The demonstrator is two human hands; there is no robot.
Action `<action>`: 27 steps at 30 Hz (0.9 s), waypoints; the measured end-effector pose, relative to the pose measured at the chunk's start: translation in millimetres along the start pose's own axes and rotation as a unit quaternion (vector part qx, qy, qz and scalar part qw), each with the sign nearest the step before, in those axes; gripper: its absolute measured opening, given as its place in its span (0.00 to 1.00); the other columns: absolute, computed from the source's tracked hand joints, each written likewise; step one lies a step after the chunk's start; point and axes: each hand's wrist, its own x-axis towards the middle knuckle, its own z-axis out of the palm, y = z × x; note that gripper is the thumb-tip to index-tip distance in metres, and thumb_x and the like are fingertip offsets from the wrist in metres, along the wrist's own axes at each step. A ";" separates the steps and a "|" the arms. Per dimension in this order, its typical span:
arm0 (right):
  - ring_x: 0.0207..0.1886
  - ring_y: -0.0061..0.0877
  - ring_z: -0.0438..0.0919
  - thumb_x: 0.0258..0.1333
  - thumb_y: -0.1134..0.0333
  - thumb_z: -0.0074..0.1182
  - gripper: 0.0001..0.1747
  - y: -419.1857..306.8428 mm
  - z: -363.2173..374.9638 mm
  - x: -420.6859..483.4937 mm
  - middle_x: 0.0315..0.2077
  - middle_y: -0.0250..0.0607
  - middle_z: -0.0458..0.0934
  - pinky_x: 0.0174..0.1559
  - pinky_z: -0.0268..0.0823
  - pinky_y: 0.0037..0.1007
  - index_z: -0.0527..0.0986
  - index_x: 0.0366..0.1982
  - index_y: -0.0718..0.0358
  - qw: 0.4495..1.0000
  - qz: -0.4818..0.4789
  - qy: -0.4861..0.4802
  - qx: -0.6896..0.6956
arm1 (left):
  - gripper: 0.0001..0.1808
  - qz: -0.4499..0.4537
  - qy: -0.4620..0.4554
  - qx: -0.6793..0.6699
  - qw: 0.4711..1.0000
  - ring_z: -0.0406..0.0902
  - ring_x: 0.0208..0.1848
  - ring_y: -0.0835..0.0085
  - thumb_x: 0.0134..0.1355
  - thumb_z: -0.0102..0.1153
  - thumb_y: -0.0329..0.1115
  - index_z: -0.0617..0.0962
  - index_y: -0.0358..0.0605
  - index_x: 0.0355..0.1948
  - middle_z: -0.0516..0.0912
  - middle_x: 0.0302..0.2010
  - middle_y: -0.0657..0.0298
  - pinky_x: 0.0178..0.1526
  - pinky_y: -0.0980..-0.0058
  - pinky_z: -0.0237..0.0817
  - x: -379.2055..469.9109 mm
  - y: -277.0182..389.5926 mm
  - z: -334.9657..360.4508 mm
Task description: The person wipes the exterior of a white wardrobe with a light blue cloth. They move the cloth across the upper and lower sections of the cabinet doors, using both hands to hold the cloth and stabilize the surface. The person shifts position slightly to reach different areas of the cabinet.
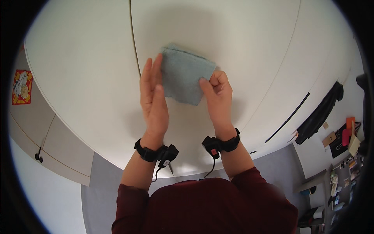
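Observation:
A folded light blue-grey cloth is held up in front of a white panelled surface, its layers showing along the top edge. My right hand pinches the cloth's right side, thumb on the near face and fingers curled behind. At the left edge of the cloth is my left hand, upright with fingers extended and palm turned towards it. Its fingertips lie against or very close to that edge; whether they touch cannot be made out. Each wrist wears a black strap with a small cabled device.
A dark seam runs down the white panelled surface. To the right are a long black strip, a hanging black item and cluttered shelves. A red cartoon picture is at the left, above pale cabinet doors.

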 end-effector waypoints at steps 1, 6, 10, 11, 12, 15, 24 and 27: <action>0.36 0.16 0.74 0.64 0.75 0.57 0.06 -0.8 -1.2 0.9 0.32 0.31 0.79 0.42 0.67 0.23 0.73 0.42 0.63 0.996 0.048 0.004 0.080 | 0.29 -0.012 0.003 -0.006 1.000 0.50 0.80 0.57 0.76 0.36 0.31 0.55 0.40 0.77 0.57 0.77 0.48 0.79 0.57 0.38 0.1 4.3 -3.3; 0.39 0.12 0.77 0.70 0.74 0.51 0.09 -6.7 -1.2 5.2 0.36 0.31 0.84 0.45 0.68 0.19 0.74 0.49 0.65 0.970 0.087 -0.035 0.223 | 0.28 -0.078 0.007 0.000 0.997 0.51 0.80 0.57 0.76 0.38 0.33 0.58 0.40 0.75 0.57 0.77 0.48 0.80 0.57 0.40 -4.5 15.3 -13.3; 0.40 0.13 0.79 0.70 0.75 0.51 0.11 -12.8 5.0 4.8 0.39 0.35 0.86 0.45 0.69 0.18 0.73 0.52 0.66 0.969 0.076 -0.025 0.233 | 0.28 -0.039 0.076 0.081 0.993 0.54 0.79 0.58 0.74 0.40 0.28 0.61 0.40 0.74 0.62 0.76 0.50 0.78 0.56 0.45 -18.6 21.2 -15.2; 0.40 0.12 0.79 0.70 0.75 0.51 0.11 -14.3 5.8 4.9 0.39 0.34 0.86 0.45 0.69 0.18 0.73 0.52 0.66 0.975 0.067 -0.023 0.211 | 0.27 0.003 0.091 0.147 0.985 0.55 0.78 0.58 0.74 0.41 0.27 0.62 0.40 0.74 0.63 0.75 0.51 0.77 0.56 0.46 -22.0 24.2 -15.7; 0.40 0.12 0.79 0.70 0.75 0.50 0.11 -15.7 6.7 5.0 0.38 0.34 0.85 0.45 0.69 0.18 0.73 0.52 0.66 0.980 0.059 -0.021 0.189 | 0.27 0.039 0.104 0.214 0.970 0.56 0.78 0.58 0.73 0.42 0.26 0.63 0.40 0.73 0.64 0.75 0.52 0.77 0.56 0.47 -25.0 27.6 -15.8; 0.39 0.11 0.79 0.70 0.76 0.50 0.11 -19.8 8.9 6.1 0.38 0.33 0.85 0.44 0.69 0.18 0.74 0.52 0.66 0.990 0.026 -0.013 0.140 | 0.27 0.102 -0.034 0.266 0.958 0.57 0.77 0.54 0.70 0.45 0.25 0.68 0.39 0.70 0.65 0.74 0.49 0.75 0.56 0.50 -29.8 35.6 -9.5; 0.56 0.25 0.77 0.65 0.79 0.52 0.16 -17.4 8.6 2.4 0.54 0.41 0.80 0.57 0.68 0.29 0.75 0.53 0.65 0.988 -0.145 0.027 -0.056 | 0.29 0.166 -0.045 0.579 0.797 0.55 0.78 0.48 0.70 0.50 0.41 0.72 0.44 0.70 0.63 0.76 0.52 0.75 0.45 0.43 12.6 -33.1 18.8; 0.67 0.37 0.69 0.62 0.79 0.53 0.19 -8.7 -3.9 -5.4 0.61 0.45 0.75 0.65 0.62 0.38 0.75 0.55 0.64 0.959 -0.209 0.071 -0.175 | 0.30 0.205 -0.040 0.651 0.730 0.55 0.77 0.48 0.70 0.51 0.45 0.71 0.49 0.71 0.61 0.77 0.55 0.74 0.45 0.44 30.8 -31.9 10.7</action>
